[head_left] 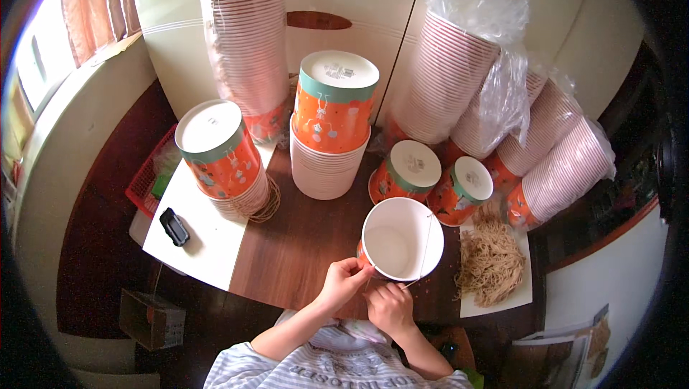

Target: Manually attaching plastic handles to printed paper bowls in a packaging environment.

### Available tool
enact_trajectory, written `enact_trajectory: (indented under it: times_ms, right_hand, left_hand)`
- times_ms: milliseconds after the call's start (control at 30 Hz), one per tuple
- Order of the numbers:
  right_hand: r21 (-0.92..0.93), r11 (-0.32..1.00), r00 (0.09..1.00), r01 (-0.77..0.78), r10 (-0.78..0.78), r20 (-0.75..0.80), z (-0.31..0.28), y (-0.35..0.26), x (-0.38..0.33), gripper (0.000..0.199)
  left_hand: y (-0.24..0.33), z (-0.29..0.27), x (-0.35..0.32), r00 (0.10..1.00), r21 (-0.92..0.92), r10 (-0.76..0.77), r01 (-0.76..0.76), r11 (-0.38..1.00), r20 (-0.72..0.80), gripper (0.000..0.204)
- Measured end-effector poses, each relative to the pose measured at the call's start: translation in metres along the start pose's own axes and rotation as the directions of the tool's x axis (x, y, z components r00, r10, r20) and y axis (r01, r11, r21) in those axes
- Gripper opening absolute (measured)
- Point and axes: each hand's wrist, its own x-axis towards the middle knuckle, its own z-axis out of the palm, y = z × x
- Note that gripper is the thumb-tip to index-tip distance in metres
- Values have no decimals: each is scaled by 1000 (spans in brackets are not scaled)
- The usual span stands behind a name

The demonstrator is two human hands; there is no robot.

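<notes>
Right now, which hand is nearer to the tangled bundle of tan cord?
Right. The right hand is by the open bucket's near side, left of the bundle; the left hand is farther left, at the bucket's lower-left edge.

Passable over the table [287,256] left of the open bucket [391,242]; blocked behind it by upturned buckets [415,165], right of it by string [493,261].

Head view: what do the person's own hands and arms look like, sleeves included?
The left hand and right hand are ungloved. The forearms are bare below loose, grey-and-white striped sleeves, which match the top's body.
</notes>
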Motion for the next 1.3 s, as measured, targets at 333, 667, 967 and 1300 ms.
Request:
enact_trajectory:
  times_ms: [333,667,967,1300]
  right_hand:
    - [-109,994,1000,-19,20,7,-23,-4,7,16]
    - [-320,947,1000,7,-17,-27,-79,48,13,13]
    - [141,983,991,120,-127,43,-100,40,33,9]
    - [956,-3,956,-293,-25,293,-79,10,156,30]
  left_hand:
    - [-7,-3,11,998,-26,57,-56,998,9,11]
    - [56,-29,32,724,805,595,-556,207,348,47]
    - [88,-66,46,621,630,418,-764,136,663,37]
    - [147,-127,-32,968,-330,231,-188,925,96,31]
